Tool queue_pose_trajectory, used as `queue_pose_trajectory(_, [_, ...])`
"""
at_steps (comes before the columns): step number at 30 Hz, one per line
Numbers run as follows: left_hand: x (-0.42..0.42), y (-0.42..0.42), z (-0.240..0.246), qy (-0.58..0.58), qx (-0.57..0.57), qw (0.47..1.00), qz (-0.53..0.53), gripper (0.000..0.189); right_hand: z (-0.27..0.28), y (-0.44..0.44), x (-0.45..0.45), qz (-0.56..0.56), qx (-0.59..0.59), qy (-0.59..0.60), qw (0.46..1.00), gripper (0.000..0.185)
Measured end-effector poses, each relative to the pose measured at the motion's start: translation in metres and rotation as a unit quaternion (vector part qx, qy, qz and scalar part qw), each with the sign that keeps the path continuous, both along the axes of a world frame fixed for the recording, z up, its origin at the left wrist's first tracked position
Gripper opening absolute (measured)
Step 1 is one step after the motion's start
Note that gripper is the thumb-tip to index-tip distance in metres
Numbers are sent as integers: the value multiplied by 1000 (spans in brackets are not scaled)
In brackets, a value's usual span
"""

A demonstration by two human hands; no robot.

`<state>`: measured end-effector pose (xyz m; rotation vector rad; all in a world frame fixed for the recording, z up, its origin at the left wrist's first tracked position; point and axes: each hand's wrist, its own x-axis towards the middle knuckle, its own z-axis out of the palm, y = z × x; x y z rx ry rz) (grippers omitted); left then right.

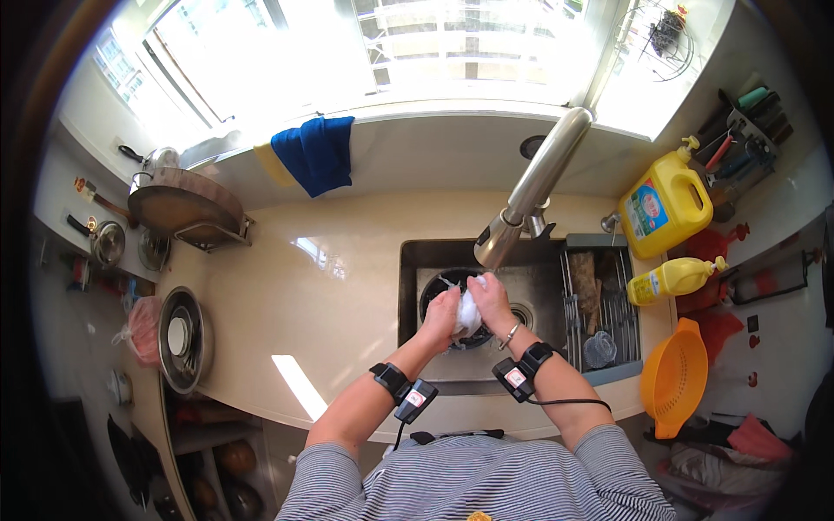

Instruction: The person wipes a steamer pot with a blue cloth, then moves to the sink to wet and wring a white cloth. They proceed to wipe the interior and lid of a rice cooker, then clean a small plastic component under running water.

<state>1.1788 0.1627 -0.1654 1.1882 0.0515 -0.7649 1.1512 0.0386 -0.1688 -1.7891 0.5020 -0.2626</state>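
Between my two hands is a wet white cloth (468,315), held over a dark round basin (430,286) in the steel sink (443,374). My left hand (442,314) grips the cloth from the left side. From the right, my right hand (490,298) is closed around it. Water or loose wet strands show around the cloth; which of the two I cannot tell. The steel faucet (537,182) arches just above my hands. A bracelet is on my right wrist, and a strapped device sits on each forearm.
Right of the sink basin lies a drying rack (570,312). Beyond it stand a large yellow detergent jug (661,211), a smaller yellow pump bottle (671,281) and an orange colander (674,378). A steel bowl (205,345) with dishes and a round cutting board (186,211) are at the left.
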Motion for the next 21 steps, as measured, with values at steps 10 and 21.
queue_pose_trajectory(10, [10,19,62,-52,-7,994,-95,26,42,-111,-14,-81,-381,-114,914,22])
queue_pose_trajectory(21, [21,5,60,-129,67,989,-31,28,44,-157,2,-57,-166,-122,977,22])
